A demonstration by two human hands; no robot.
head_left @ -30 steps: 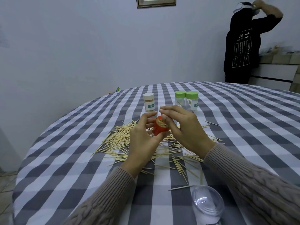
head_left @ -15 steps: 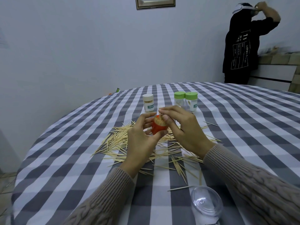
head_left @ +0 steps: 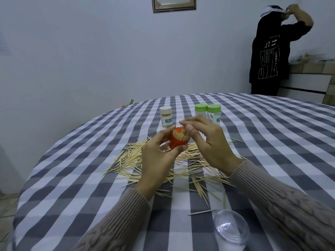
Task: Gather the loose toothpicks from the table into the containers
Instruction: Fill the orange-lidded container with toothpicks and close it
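left hand curled gripping, right hand fingertips pinched

Home dining room: checked tablecloth, framed picture on wall.

four containers, two hands

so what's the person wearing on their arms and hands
Both arms wear a beige-brown knitted sweater: ribbed cuffs at the wrists, cable-knit pattern further up the sleeves. The left hand and right hand are bare, with no gloves, rings or watch showing.
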